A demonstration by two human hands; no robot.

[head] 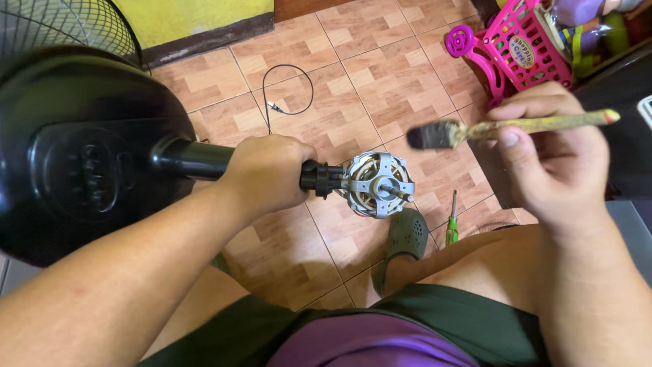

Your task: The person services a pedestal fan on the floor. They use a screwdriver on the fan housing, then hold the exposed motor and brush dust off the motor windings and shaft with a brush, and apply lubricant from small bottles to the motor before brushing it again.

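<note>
We saw the left hand (pixel 268 173) clenched around the black pole (pixel 193 160) of a pedestal fan laid on its side, the fingers wrapped fully about the tube just short of the black collar (pixel 320 178). Beyond that collar sat the bare fan motor (pixel 377 183) — a metal frame with copper windings showing inside and a short shaft pointing toward the right — held above the tiled floor (pixel 353 88). At the pole's other end the round black base (pixel 75 156) filled the left of the view, with a wire fan guard (pixel 61 24) behind it near the yellow wall (pixel 197 13). The right hand (pixel 550 160) grasped a worn paintbrush (pixel 516 126), thumb and fingers pinched on its stained handle; the dark bristles (pixel 428 136) pointed left and hung just above and to the right of the motor, apart from it. On the floor below the motor lay a green-handled screwdriver (pixel 451 228) beside a dark green clog (pixel 407 234) on the person's foot. A thin black wire (pixel 288 88) curled on the tiles farther off, well apart from both hands, and a pink toy shopping cart (pixel 523 44) stood at the upper right — next to a clutter of coloured things we could not make out.
</note>
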